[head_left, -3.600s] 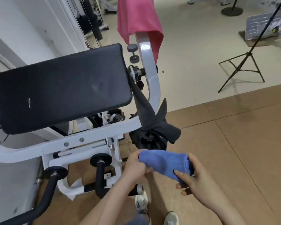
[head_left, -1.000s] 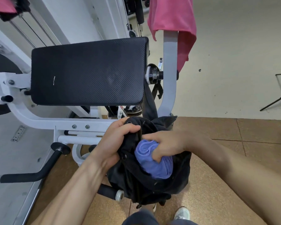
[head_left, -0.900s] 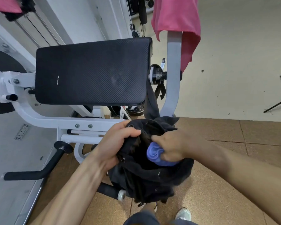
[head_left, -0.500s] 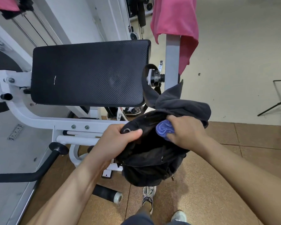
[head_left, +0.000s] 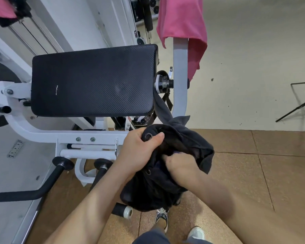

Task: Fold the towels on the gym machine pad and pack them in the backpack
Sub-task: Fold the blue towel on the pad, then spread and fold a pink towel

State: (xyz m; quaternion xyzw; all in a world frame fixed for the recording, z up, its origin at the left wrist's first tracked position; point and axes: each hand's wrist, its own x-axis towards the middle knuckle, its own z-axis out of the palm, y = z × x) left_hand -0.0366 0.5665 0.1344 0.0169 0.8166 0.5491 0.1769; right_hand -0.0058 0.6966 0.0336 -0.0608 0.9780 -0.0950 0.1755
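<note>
While left hand (head_left: 139,152) grips backpack (head_left: 148,192), right hand (head_left: 180,167) reaches inside, fingers hidden, grip unclear.

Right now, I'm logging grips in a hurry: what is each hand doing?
Left hand: grips the backpack by its rim.
Right hand: pushed into the backpack, fingers hidden; cannot be told.

One head-worn view looks forward and steeply down, close over the hands (head_left: 158,159), pad (head_left: 93,80) and floor (head_left: 253,67).
</note>
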